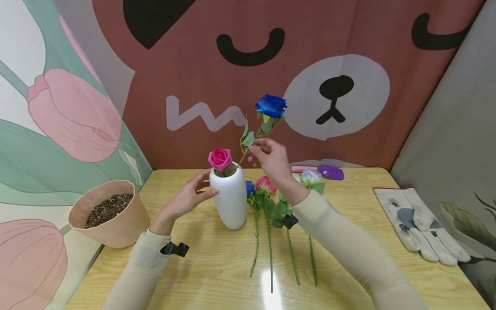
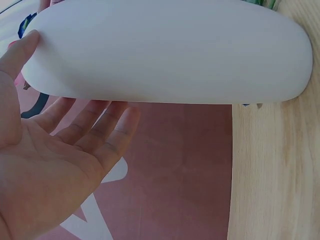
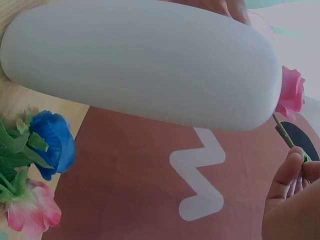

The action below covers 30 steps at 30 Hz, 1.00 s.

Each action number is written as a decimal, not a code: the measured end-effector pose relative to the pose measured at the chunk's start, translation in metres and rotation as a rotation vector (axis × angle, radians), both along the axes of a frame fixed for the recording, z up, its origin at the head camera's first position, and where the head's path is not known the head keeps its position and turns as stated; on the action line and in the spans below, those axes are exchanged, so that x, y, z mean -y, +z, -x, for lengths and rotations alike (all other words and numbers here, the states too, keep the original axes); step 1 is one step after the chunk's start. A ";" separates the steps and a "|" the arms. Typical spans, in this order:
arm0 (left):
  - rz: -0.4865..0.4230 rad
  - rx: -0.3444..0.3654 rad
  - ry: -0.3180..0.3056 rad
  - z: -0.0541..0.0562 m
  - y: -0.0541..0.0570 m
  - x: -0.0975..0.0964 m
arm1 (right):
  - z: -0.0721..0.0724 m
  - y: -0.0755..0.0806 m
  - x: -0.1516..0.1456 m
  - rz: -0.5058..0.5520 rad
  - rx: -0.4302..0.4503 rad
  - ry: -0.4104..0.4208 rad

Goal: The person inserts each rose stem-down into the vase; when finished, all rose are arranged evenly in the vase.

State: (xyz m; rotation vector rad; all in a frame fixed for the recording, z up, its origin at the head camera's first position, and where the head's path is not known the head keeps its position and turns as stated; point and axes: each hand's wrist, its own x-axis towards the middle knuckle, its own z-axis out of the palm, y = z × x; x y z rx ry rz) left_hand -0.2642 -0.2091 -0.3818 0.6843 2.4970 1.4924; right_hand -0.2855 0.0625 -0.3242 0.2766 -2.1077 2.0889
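Observation:
A white vase [image 1: 230, 202] stands upright on the table, with a pink rose [image 1: 220, 159] at its mouth. My left hand [image 1: 188, 194] holds the vase near the top; in the left wrist view its thumb [image 2: 22, 52] touches one side while the other fingers reach round the far side. Above the rim, my right hand [image 1: 271, 157] pinches the stem of a blue rose [image 1: 271, 106], whose bloom leans up and to the right. The stem's lower part [image 3: 283, 131] runs into the vase mouth, and its end is hidden inside.
Several loose flowers lie right of the vase, among them a pink-red one [image 1: 266, 184] and a pale blue one [image 1: 311, 176]. A purple trowel [image 1: 331, 172] lies behind them. White gloves [image 1: 420, 224] rest at right, and a pot of soil [image 1: 116, 226] stands at left.

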 end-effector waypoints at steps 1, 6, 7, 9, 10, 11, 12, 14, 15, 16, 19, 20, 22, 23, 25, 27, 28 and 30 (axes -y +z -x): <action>-0.001 0.001 0.000 0.000 0.000 0.000 | 0.001 -0.001 0.001 0.001 0.003 0.003; 0.004 0.012 0.005 0.000 0.001 -0.001 | 0.005 -0.006 0.009 0.032 0.013 0.018; 0.005 0.014 0.006 -0.001 0.001 -0.001 | 0.005 -0.007 0.010 0.031 0.016 0.020; 0.008 0.017 0.008 -0.001 0.001 -0.001 | 0.005 -0.009 0.013 0.018 0.018 0.021; 0.008 0.017 0.008 -0.001 0.001 -0.001 | 0.005 -0.010 0.014 0.017 0.013 0.026; 0.008 0.017 0.009 -0.001 0.001 -0.001 | 0.005 -0.011 0.015 0.009 0.006 0.029; 0.008 0.017 0.009 -0.001 0.001 -0.001 | 0.005 -0.012 0.017 -0.006 -0.004 0.031; 0.006 0.014 0.008 -0.001 0.001 -0.001 | 0.004 -0.013 0.019 -0.041 -0.026 0.031; 0.005 0.012 0.007 -0.001 0.001 -0.001 | 0.004 -0.014 0.020 -0.062 -0.036 0.029; 0.003 0.010 0.005 -0.001 0.001 -0.001 | 0.004 -0.015 0.022 -0.084 -0.044 0.029; 0.001 0.009 0.003 -0.001 0.001 -0.001 | 0.003 -0.016 0.025 -0.149 -0.061 0.024; 0.000 0.011 0.003 -0.001 0.001 -0.001 | 0.003 -0.017 0.026 -0.166 -0.065 0.024; -0.004 0.016 0.004 -0.001 0.001 -0.001 | 0.003 -0.018 0.027 -0.196 -0.078 0.020; -0.004 0.019 0.005 -0.001 0.001 -0.001 | 0.003 -0.018 0.028 -0.211 -0.087 0.017; -0.007 0.025 0.005 -0.001 0.001 0.000 | 0.004 -0.020 0.029 -0.242 -0.105 0.006; -0.007 0.024 0.002 -0.001 0.001 0.000 | 0.005 -0.021 0.031 -0.269 -0.115 -0.005; -0.008 0.023 0.001 -0.001 0.001 0.000 | 0.005 -0.021 0.031 -0.280 -0.119 -0.007; -0.009 0.021 -0.002 -0.001 0.000 0.001 | 0.006 -0.022 0.033 -0.294 -0.118 -0.006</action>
